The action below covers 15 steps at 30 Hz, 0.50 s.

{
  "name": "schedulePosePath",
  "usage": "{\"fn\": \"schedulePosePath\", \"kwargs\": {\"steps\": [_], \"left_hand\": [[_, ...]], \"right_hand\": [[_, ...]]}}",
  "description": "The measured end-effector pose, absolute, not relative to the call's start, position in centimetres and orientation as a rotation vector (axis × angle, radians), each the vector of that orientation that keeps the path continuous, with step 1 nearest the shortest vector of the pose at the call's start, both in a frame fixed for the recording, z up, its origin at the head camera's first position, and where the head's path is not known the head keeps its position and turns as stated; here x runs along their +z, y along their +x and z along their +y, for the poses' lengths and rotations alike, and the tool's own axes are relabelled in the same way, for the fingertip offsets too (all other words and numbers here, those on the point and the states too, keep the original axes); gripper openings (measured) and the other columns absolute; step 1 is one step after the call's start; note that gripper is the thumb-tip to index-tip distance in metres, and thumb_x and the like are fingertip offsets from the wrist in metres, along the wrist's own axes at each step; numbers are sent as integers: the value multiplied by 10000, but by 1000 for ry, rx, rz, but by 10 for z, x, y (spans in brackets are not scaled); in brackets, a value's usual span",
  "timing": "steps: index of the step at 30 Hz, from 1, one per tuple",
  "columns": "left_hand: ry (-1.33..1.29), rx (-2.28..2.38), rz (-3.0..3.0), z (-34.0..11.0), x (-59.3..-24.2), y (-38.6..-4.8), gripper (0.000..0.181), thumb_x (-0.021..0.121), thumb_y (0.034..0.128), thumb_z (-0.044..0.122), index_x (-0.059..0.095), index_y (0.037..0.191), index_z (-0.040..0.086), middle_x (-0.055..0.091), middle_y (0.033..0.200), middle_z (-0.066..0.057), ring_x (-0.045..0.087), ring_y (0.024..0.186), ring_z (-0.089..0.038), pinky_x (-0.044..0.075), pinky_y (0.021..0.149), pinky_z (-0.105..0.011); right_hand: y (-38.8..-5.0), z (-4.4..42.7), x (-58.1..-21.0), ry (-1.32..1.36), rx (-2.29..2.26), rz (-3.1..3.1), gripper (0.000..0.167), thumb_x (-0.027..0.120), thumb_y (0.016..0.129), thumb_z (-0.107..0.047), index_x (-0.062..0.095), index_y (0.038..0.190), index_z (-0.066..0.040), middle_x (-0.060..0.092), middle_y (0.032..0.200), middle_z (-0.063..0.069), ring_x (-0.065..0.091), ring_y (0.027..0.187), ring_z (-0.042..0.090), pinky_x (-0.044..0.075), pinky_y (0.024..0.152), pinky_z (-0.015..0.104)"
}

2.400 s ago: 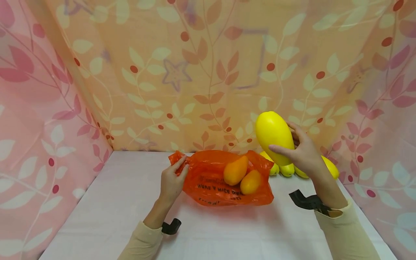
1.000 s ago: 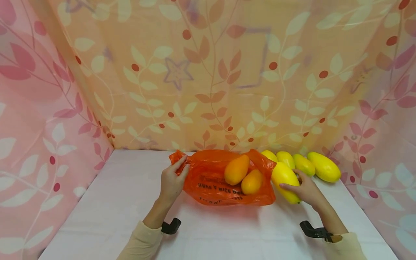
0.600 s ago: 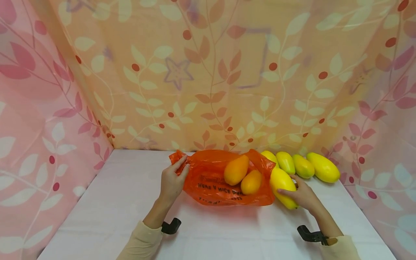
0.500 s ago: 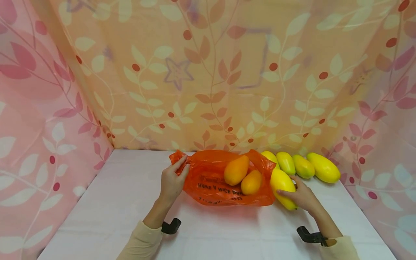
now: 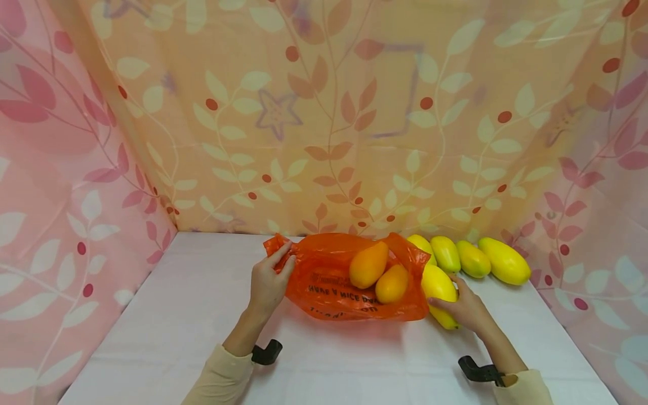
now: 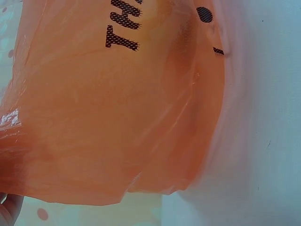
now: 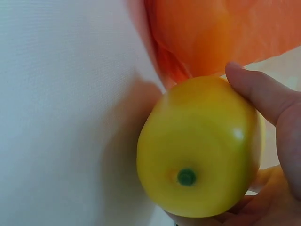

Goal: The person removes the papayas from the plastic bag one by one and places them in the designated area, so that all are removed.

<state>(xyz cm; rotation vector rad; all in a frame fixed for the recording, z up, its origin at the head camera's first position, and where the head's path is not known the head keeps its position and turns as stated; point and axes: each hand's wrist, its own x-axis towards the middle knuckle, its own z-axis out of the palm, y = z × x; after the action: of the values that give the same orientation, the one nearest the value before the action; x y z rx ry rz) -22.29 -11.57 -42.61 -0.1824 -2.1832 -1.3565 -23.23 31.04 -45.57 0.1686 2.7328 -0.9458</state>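
Observation:
My left hand [image 5: 268, 284] grips the left end of a red-orange plastic bag [image 5: 324, 264] printed with black letters. Two mangoes [image 5: 368, 265], looking orange, show in the bag's right part. With fingers and thumb around it, my right hand [image 5: 466, 306] holds a yellow mango [image 5: 439, 287] low at the bag's right end. In the right wrist view the green stem end of this mango [image 7: 197, 141] faces the camera, and its far end meets the bag. The left wrist view is mostly filled by the bag [image 6: 94, 103]; little of the left hand shows there.
Behind the right hand, several yellow-green mangoes [image 5: 473, 259] lie in a row at the back right of the white table [image 5: 202, 315]; the bag partly hides the leftmost. Leaf-patterned curtains [image 5: 324, 112] close off the back and sides.
My right hand has brought the yellow mango down from above the row to the bag's right end, then shifted it slightly nearer to me. The left hand and bag have barely moved.

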Motion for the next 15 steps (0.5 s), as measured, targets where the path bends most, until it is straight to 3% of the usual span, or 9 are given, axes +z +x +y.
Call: {"fn": "schedulePosePath", "kwargs": {"steps": [15], "left_hand": [[-201, -1345, -2174, -116, -427, -223, 353, 656, 925, 113, 643, 1265, 22, 709, 1162, -166, 717, 856, -266, 533, 651, -124]], "right_hand": [[-228, 307, -452, 185, -945, 2741, 1172, 593, 809, -705, 41, 1533, 32, 219, 1502, 376, 350, 1282, 548, 369, 1007, 699]]}}
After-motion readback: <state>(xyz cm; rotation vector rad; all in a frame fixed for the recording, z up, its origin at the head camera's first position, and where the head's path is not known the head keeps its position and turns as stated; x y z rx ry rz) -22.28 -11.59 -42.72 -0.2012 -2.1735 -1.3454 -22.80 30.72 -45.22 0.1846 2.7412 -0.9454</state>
